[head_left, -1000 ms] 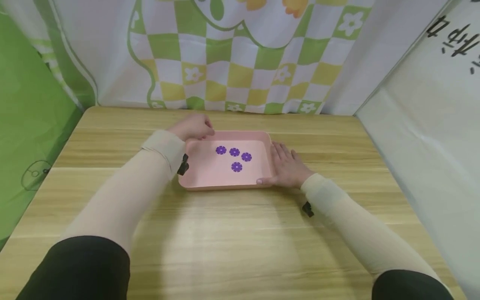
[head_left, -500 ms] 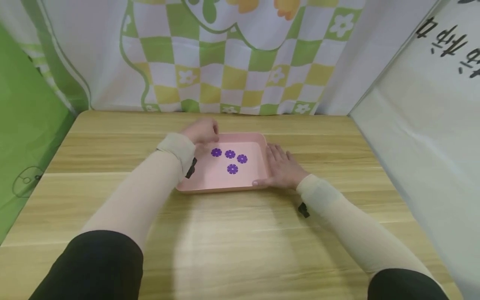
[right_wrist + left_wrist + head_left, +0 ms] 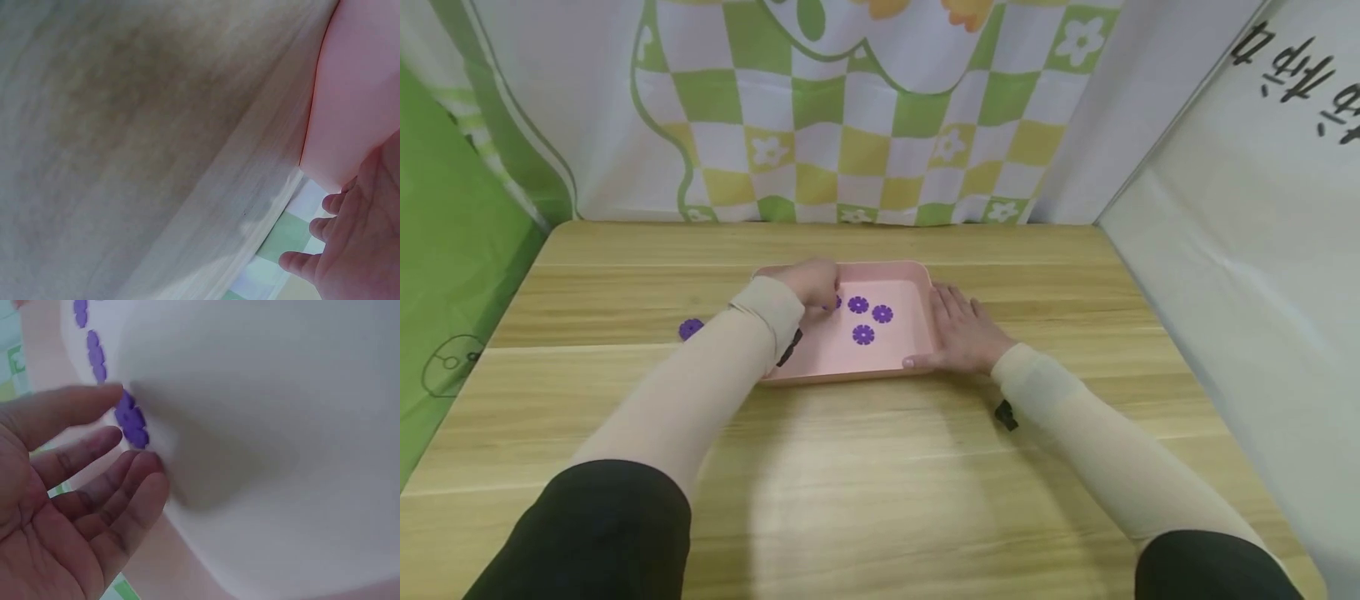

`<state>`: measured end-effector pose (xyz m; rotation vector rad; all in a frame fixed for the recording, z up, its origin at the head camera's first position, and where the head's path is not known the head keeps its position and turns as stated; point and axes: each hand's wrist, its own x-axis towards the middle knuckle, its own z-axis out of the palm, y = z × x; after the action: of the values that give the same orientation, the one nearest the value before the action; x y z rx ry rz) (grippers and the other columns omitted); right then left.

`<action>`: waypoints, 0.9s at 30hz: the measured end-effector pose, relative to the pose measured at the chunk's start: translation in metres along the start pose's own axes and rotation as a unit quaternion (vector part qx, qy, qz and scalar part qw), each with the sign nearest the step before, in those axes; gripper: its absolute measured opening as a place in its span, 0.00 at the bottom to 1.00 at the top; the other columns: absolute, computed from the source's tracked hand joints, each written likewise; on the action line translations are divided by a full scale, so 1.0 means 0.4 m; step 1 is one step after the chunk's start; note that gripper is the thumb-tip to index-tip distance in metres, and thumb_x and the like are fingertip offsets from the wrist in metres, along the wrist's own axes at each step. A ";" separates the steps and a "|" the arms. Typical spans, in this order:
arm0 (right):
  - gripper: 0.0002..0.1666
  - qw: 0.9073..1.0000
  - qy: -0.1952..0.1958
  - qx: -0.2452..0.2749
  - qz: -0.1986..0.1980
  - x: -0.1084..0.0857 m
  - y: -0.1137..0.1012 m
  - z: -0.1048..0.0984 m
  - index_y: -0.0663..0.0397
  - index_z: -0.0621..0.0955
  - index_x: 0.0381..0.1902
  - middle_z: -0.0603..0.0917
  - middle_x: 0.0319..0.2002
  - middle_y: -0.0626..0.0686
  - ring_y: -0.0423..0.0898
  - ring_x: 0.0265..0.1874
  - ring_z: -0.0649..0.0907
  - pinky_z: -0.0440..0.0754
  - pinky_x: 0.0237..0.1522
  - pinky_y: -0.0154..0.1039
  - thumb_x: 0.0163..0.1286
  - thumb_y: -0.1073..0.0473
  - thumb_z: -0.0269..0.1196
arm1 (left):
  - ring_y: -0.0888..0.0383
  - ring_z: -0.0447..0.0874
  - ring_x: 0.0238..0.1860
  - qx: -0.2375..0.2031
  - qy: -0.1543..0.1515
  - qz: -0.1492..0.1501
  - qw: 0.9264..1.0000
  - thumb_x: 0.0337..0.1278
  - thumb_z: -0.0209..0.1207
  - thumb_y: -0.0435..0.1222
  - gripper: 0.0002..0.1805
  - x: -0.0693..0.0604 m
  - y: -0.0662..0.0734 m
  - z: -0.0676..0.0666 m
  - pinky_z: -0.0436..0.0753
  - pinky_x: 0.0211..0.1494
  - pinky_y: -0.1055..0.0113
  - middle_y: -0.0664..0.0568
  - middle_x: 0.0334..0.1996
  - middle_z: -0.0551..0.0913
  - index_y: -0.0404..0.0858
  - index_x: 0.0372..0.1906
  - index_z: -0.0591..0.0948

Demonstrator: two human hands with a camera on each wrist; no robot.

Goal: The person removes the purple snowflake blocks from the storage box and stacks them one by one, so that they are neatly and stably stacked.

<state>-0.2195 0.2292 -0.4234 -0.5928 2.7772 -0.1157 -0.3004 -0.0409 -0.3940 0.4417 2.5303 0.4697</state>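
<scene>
A shallow pink tray [image 3: 820,375] lies on the wooden table, with several purple snowflake discs [image 3: 863,335] flat on its floor. My left hand [image 3: 811,282] reaches over the tray's far left part, partly covering the leftmost disc. In the left wrist view, the thumb and loosely bent fingers of the left hand [image 3: 81,500] are at that purple disc [image 3: 132,419], not clearly pinching it. Against the tray's right wall, my right hand [image 3: 966,337] rests with fingers spread and thumb over the near right rim. The right wrist view shows its palm beside the pink wall [image 3: 356,81].
Another purple disc [image 3: 690,330] lies on the table left of the tray, beside the left forearm. Behind the table hangs a checked green and yellow cloth [image 3: 865,150]. A white panel [image 3: 1225,208] borders the right side, a green one [image 3: 460,233] the left.
My left hand has moved from the tray's far left rim rightward and down over the leftmost disc. The disc on the table has come into view beside the forearm. My right hand stays put.
</scene>
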 end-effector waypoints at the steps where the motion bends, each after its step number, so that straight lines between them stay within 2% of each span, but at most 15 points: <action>1: 0.79 1.000 0.000 0.001 0.000 0.001 0.000 -0.001 0.69 0.38 0.80 0.38 0.81 0.68 0.65 0.80 0.43 0.44 0.76 0.65 0.61 0.18 0.59 | 0.47 0.77 0.43 0.008 -0.002 -0.006 1.000 0.63 0.57 0.27 0.07 -0.003 0.001 0.001 0.78 0.42 0.60 0.41 0.46 0.81 0.33 0.44 0.81; 5: 0.79 1.000 -0.003 0.011 0.005 0.002 -0.001 -0.004 0.69 0.37 0.80 0.37 0.81 0.68 0.64 0.80 0.41 0.42 0.77 0.64 0.61 0.18 0.59 | 0.50 0.72 0.36 0.011 -0.015 -0.036 0.999 0.64 0.52 0.26 0.09 -0.017 0.003 0.003 0.72 0.30 0.64 0.40 0.48 0.79 0.33 0.44 0.80; 9: 0.80 1.000 -0.007 0.014 0.007 0.002 -0.001 -0.003 0.68 0.36 0.80 0.36 0.81 0.67 0.64 0.80 0.41 0.41 0.77 0.63 0.60 0.17 0.59 | 0.52 0.68 0.31 -0.003 -0.024 -0.042 0.999 0.61 0.54 0.25 0.11 -0.022 -0.002 0.004 0.69 0.28 0.66 0.39 0.51 0.79 0.32 0.47 0.80; 12: 0.80 1.000 -0.007 0.015 0.008 0.002 0.000 -0.001 0.68 0.36 0.81 0.37 0.81 0.67 0.64 0.80 0.41 0.42 0.77 0.63 0.60 0.17 0.59 | 0.48 0.74 0.43 -0.017 -0.018 -0.034 0.999 0.64 0.53 0.25 0.20 -0.021 -0.003 0.007 0.73 0.35 0.63 0.38 0.59 0.77 0.30 0.60 0.76; 15: 0.79 1.000 -0.005 0.017 0.008 0.002 0.000 0.000 0.68 0.37 0.81 0.37 0.81 0.67 0.64 0.80 0.42 0.43 0.77 0.64 0.60 0.17 0.59 | 0.45 0.75 0.51 -0.007 -0.009 -0.015 1.000 0.67 0.52 0.24 0.22 -0.021 -0.001 0.006 0.76 0.42 0.60 0.36 0.62 0.76 0.27 0.65 0.73; 19: 0.79 1.000 -0.004 0.015 0.005 0.003 -0.004 -0.003 0.69 0.37 0.81 0.38 0.81 0.68 0.64 0.80 0.42 0.43 0.77 0.64 0.60 0.18 0.60 | 0.45 0.77 0.47 0.016 0.007 0.011 1.000 0.69 0.54 0.26 0.13 -0.020 -0.012 0.001 0.78 0.48 0.58 0.36 0.53 0.81 0.27 0.54 0.78; 22: 0.80 1.000 -0.006 0.014 0.006 0.001 -0.006 -0.003 0.69 0.37 0.80 0.38 0.81 0.68 0.65 0.80 0.42 0.43 0.77 0.64 0.60 0.18 0.60 | 0.46 0.78 0.45 0.014 0.018 0.025 0.999 0.66 0.58 0.27 0.08 -0.014 -0.032 0.000 0.79 0.50 0.57 0.38 0.47 0.82 0.31 0.48 0.80; 25: 0.79 1.000 -0.005 0.019 0.006 -0.001 -0.004 -0.004 0.69 0.37 0.80 0.38 0.81 0.69 0.65 0.80 0.42 0.43 0.77 0.65 0.60 0.18 0.60 | 0.48 0.78 0.43 0.002 0.030 0.046 0.998 0.60 0.59 0.24 0.10 -0.018 -0.051 -0.012 0.80 0.49 0.57 0.40 0.45 0.83 0.31 0.46 0.81; 27: 0.79 1.000 -0.004 0.021 0.006 -0.003 -0.002 -0.004 0.70 0.37 0.80 0.38 0.81 0.69 0.65 0.80 0.42 0.43 0.77 0.65 0.61 0.19 0.60 | 0.49 0.79 0.42 -0.016 0.041 0.055 0.998 0.57 0.57 0.23 0.14 -0.031 -0.061 -0.026 0.81 0.47 0.58 0.40 0.45 0.83 0.30 0.48 0.82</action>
<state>-0.2187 0.2289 -0.4213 -0.5657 2.7635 -0.1692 -0.3015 -0.0698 -0.3902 0.5626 2.5816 0.5804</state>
